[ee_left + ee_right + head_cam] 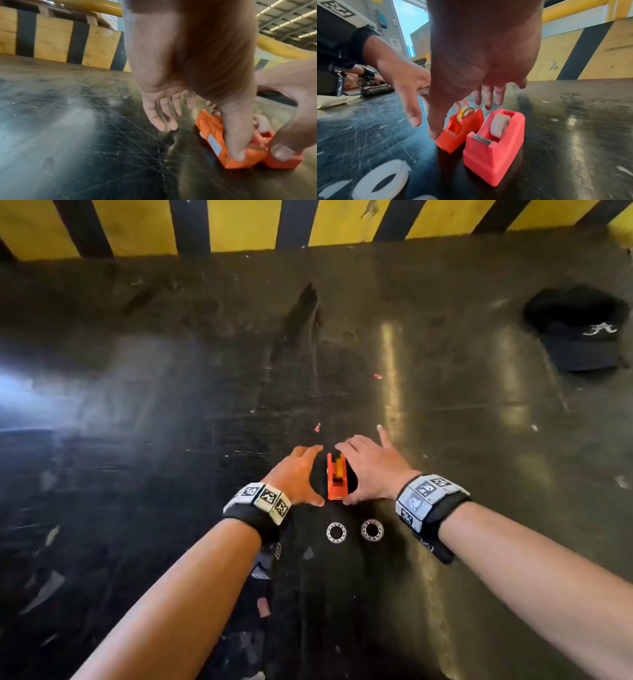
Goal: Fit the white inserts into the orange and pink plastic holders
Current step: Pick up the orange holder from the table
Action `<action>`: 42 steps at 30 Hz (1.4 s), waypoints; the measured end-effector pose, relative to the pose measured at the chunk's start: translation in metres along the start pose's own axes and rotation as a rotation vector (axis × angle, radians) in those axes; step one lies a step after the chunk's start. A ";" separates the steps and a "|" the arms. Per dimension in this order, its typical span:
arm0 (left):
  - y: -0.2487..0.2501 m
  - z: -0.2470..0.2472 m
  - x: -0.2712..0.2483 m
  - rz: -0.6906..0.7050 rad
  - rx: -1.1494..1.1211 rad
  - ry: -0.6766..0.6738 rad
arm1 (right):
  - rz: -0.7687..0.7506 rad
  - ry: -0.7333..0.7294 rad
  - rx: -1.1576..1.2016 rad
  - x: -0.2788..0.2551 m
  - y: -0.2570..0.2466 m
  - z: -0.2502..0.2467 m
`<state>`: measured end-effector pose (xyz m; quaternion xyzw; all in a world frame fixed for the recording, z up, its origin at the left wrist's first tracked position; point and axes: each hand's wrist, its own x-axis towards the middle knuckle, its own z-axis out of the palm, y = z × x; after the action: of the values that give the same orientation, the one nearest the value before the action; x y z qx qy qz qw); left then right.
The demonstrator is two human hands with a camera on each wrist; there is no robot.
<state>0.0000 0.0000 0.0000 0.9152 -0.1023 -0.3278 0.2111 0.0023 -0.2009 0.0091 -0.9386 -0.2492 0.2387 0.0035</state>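
both hands down low over the dark scratched metal tabletop [144, 460], and between them sits the orange plastic tape holder [335, 479], standing upright with a yellowish roll [465, 113] seated in its slot. right beside it, on its right, the pink plastic tape holder [494, 142] stands upright too, a white roll [499, 125] tucked into its cradle, metal cutter blade [482, 139] at the near end; in the head view this one is hidden under the right hand.

left hand [297, 474] comes in from the left side, fingers straight and spread, nothing gripped. in the left wrist view its thumb [237, 136] presses down on the near top edge of the orange holder while the other fingers hang loose just above the table.

right hand [371, 465] arches over from the right, fingers relaxed and splayed, little finger sticking out, grasping nothing. its thumb [283, 147] rests on the near end of the pink holder, seen from the left wrist camera.

just nearer the person than the holders, two white ring-shaped inserts [336, 531] lie flat on the table, side by side, apart from each other and from the hands.

far right on the table, a black cap with white lettering [579, 330]. along the back edge, a yellow and black striped barrier [239, 224].
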 end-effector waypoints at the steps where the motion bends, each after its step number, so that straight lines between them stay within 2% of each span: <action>1: -0.001 0.003 0.006 0.007 0.017 -0.016 | 0.000 -0.008 -0.021 0.005 0.000 0.002; 7: -0.011 0.017 0.019 0.075 -0.026 0.059 | -0.011 0.062 0.105 0.013 -0.003 0.012; 13: -0.014 -0.003 -0.006 0.178 -0.105 0.181 | -0.010 0.228 0.645 -0.009 -0.004 0.004; 16: -0.013 -0.012 -0.023 0.211 -0.133 0.228 | 0.004 0.211 0.791 -0.019 -0.009 0.000; 26: -0.010 -0.018 -0.056 0.200 -0.097 0.198 | -0.018 0.148 0.729 -0.040 -0.021 -0.006; 42: -0.013 -0.012 -0.054 0.194 -0.090 0.185 | -0.023 0.086 0.716 -0.031 -0.017 -0.004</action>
<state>-0.0328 0.0328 0.0319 0.9169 -0.1555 -0.2245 0.2911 -0.0276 -0.1998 0.0282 -0.8842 -0.1601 0.2710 0.3451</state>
